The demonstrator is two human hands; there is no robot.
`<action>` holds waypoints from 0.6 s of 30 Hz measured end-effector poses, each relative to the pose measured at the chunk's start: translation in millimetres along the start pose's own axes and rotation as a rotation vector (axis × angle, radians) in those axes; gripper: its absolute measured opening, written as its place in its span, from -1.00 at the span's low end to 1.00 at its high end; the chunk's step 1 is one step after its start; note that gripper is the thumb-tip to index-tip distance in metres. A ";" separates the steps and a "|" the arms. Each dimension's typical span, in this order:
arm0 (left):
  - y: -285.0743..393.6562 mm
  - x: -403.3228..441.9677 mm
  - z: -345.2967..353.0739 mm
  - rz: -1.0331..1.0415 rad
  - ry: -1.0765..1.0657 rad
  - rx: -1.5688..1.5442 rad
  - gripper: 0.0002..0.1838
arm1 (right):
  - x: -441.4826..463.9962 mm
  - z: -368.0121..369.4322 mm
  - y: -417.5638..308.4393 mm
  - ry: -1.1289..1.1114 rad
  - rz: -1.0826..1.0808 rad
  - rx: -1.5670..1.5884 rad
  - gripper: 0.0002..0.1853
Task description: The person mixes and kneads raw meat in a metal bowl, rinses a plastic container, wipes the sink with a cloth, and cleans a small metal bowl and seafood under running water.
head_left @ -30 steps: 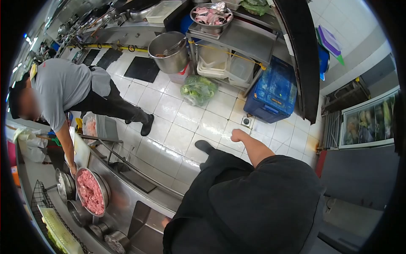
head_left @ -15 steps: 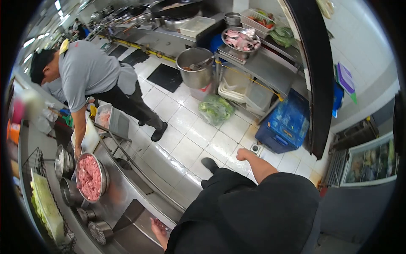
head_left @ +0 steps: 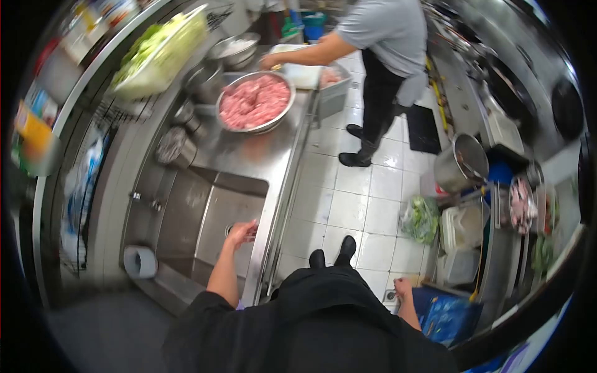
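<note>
Over the sink (head_left: 227,205) I see my left hand (head_left: 241,234), near the sink's right rim. Its fingers are stretched out and somewhat blurred, and nothing shows in them. My right hand (head_left: 403,288) hangs low at my right side with the fingers curled in, holding nothing that I can see. Closest to it is the blue bin (head_left: 449,316) on the floor. Beyond the sink, a steel bowl of raw pink meat (head_left: 256,101) stands on the steel counter (head_left: 267,149).
A co-worker (head_left: 385,56) in grey reaches across the counter behind the bowl. A tray of lettuce (head_left: 163,56) sits on the left rack. On the tiled floor (head_left: 348,208) at right are a bag of greens (head_left: 420,220) and a large steel pot (head_left: 461,163).
My view has turned left, bringing the sink and counter to the middle. My left hand now shows fully over the sink. The co-worker still reaches over the counter.
</note>
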State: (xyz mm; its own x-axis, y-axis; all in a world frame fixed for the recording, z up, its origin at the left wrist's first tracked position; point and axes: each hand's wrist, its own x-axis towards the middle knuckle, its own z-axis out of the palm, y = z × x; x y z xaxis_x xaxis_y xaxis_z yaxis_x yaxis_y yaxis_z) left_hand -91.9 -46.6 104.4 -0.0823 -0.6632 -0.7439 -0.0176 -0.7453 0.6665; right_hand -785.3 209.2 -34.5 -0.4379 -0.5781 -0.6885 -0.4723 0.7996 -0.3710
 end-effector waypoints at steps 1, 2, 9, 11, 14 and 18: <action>-0.7 -10.4 4.6 0.001 0.025 -0.043 -0.40 | 19.6 8.9 23.7 -0.003 -0.052 0.006 -0.59; 18.8 -20.7 20.6 0.018 0.050 0.001 -0.47 | -6.4 -5.6 -9.3 -0.047 0.048 0.098 -0.59; 7.4 -18.0 29.7 0.074 0.211 0.142 -0.65 | -1.6 -15.1 -23.9 -0.134 0.017 0.034 -0.71; 18.4 -26.0 38.5 0.127 0.273 0.261 -0.66 | -6.0 -23.6 -38.9 -0.125 0.008 0.036 -0.71; 14.5 -11.3 32.1 0.190 0.256 0.401 -0.67 | -6.4 -32.5 -59.6 -0.101 -0.016 0.039 -0.71; 12.6 -1.5 29.4 0.257 0.266 0.501 -0.67 | -1.2 -40.5 -82.2 -0.078 -0.057 0.053 -0.73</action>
State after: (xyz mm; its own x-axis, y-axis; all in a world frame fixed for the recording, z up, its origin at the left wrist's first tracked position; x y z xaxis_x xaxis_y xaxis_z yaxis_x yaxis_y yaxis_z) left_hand -121.3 -53.1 115.4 0.1034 -0.8595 -0.5005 -0.5013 -0.4797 0.7202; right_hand -776.9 137.5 22.0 -0.3495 -0.6097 -0.7114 -0.4522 0.7748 -0.4418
